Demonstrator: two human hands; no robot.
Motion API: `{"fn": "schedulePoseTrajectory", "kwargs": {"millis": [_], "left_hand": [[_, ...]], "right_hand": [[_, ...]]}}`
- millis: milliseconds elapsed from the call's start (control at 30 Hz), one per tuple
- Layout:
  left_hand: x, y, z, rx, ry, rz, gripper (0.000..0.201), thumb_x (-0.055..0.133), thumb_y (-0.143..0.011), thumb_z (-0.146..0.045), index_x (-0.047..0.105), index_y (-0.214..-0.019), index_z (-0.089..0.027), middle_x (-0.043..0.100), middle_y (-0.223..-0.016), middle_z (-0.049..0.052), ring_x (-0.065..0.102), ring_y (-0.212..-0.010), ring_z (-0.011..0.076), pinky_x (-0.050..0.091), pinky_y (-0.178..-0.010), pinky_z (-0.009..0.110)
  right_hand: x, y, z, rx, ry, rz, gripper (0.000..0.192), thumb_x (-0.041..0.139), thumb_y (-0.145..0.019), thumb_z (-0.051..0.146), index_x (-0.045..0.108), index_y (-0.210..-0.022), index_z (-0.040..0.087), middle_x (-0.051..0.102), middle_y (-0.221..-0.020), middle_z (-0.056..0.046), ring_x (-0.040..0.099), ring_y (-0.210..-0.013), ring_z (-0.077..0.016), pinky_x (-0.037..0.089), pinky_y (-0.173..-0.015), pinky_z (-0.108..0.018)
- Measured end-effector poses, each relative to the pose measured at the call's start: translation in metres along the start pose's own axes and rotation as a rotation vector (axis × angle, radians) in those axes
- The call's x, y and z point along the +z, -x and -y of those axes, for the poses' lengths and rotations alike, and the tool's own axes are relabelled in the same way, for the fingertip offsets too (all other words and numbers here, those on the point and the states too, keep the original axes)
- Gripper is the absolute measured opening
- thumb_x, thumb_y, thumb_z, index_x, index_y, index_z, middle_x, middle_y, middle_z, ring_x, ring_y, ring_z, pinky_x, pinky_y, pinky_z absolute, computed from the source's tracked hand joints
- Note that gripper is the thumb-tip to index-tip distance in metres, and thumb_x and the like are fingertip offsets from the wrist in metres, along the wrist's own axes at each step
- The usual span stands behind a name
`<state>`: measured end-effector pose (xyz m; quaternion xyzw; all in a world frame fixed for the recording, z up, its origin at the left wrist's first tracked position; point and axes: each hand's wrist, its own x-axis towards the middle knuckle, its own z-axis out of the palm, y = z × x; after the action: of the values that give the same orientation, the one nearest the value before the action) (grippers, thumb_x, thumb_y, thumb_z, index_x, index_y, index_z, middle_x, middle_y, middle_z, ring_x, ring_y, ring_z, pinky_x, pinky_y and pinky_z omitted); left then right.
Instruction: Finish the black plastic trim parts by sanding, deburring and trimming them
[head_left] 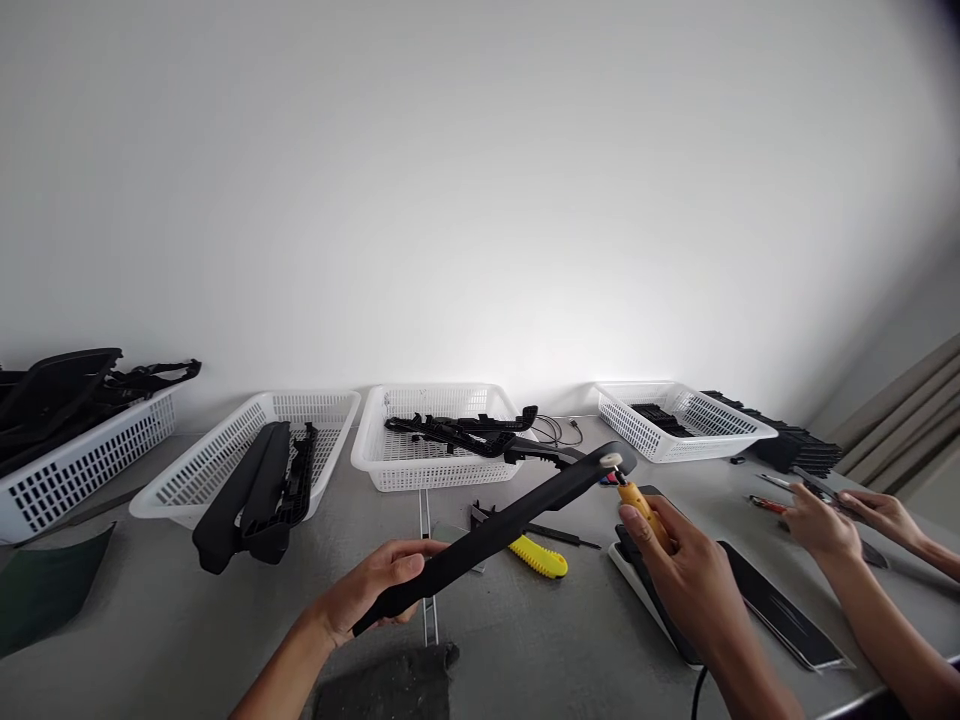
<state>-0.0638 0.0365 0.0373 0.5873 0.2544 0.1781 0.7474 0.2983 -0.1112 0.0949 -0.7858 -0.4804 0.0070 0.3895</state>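
Observation:
My left hand (371,590) grips the near end of a long black plastic trim strip (495,530), held up at a slant over the grey table (187,630). My right hand (679,555) holds a yellow-handled rotary tool (637,497). Its small white buffing wheel (611,461) touches the far, raised end of the strip. A cord runs down from my right wrist area off the table's front edge.
Several white mesh baskets (435,470) with black plastic parts line the back of the table. A yellow utility knife (538,556) lies in the middle. A co-worker's two hands (832,520) work at the right above a flat black panel (780,605). A dark cloth (390,680) lies near me.

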Motion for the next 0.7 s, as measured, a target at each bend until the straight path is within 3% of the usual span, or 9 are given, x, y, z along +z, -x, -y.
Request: {"fn": "schedulePoseTrajectory", "kwargs": {"millis": [367, 700], "left_hand": [[0.005, 0.000, -0.004, -0.014, -0.020, -0.024, 0.088, 0.075, -0.081, -0.081, 0.070, -0.137, -0.013, 0.052, -0.060, -0.007, 0.037, -0.046, 0.0081, 0.027, -0.045, 0.024], [0.010, 0.000, -0.004, -0.028, -0.014, -0.039, 0.087, 0.074, -0.081, -0.081, 0.069, -0.136, -0.013, 0.049, -0.055, -0.008, 0.034, -0.046, 0.0087, 0.024, -0.046, 0.025]], "right_hand": [[0.011, 0.018, 0.012, -0.066, -0.050, 0.125, 0.065, 0.049, -0.097, 0.083, 0.071, -0.099, 0.022, 0.060, -0.064, 0.001, 0.055, -0.056, -0.0183, 0.040, -0.054, -0.027], [0.038, 0.056, 0.034, -0.184, -0.128, 0.267, 0.054, 0.052, -0.103, 0.073, 0.075, -0.107, 0.024, 0.066, -0.070, -0.002, 0.061, -0.060, -0.0211, 0.044, -0.057, -0.027]]}}
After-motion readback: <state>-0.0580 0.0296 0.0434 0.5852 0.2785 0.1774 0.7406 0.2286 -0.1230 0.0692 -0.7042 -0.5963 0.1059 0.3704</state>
